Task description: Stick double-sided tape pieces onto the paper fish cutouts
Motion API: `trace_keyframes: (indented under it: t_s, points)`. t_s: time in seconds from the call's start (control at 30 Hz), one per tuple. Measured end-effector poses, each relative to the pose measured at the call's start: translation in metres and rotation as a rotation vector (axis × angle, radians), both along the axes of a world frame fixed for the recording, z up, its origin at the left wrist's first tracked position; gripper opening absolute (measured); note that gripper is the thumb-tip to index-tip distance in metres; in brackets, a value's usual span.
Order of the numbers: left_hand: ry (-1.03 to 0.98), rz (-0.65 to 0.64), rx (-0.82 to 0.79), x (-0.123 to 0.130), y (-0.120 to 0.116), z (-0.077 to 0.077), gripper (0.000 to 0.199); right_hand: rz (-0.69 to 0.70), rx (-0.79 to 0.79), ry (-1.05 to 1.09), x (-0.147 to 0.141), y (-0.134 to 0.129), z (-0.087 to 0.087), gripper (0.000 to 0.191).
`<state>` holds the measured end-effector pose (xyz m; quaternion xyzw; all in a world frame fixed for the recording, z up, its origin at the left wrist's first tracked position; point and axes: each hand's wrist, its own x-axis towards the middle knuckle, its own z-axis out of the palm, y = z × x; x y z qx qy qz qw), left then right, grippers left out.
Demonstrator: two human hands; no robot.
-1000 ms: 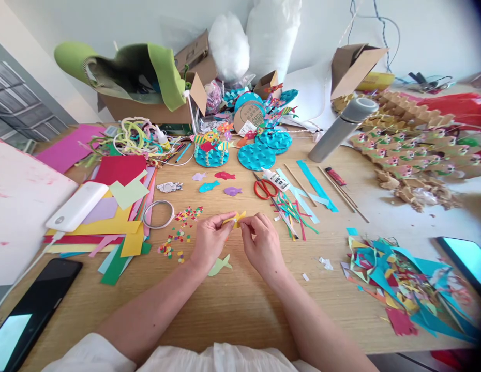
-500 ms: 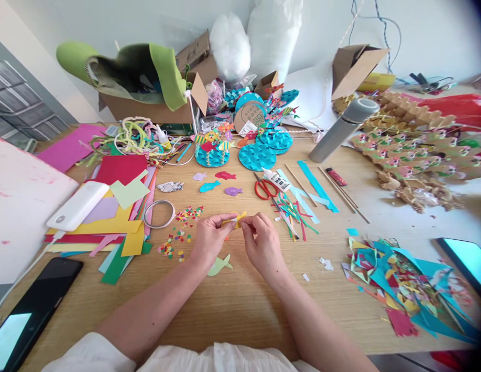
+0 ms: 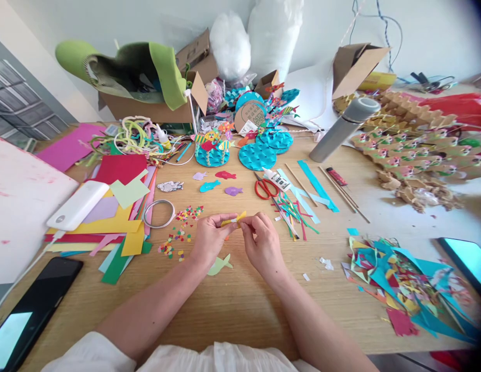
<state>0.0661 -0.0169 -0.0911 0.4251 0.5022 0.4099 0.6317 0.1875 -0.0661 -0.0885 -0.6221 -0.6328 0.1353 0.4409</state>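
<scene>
Between my two hands is a small yellow paper piece (image 3: 242,215) with a white patch on it. The fingers of my left hand (image 3: 211,238) pinch its left end, and my right hand (image 3: 262,243) is closed on its right side. A pale green paper fish (image 3: 220,264) lies just below, partly behind my left wrist. Beyond my hands lie a blue fish (image 3: 209,186), a red fish (image 3: 225,175) and purple fish (image 3: 233,191). Small confetti dots (image 3: 181,236) are scattered left of my left hand.
Red scissors (image 3: 267,189), a glue bottle (image 3: 277,180) and thin paper strips lie beyond my right hand. A grey flask (image 3: 343,129) stands farther back. Coloured paper sheets (image 3: 122,168) and a tape roll (image 3: 159,214) are at left, paper scraps (image 3: 403,281) at right.
</scene>
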Motion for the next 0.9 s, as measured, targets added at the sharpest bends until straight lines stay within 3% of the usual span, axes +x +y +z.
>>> trace_keyframes:
  t_s: [0.9]
  points:
    - [-0.045, 0.031, -0.048, 0.0003, 0.0012, -0.0001, 0.028, 0.013, 0.050, -0.076, -0.0019, 0.0008, -0.0018, 0.018]
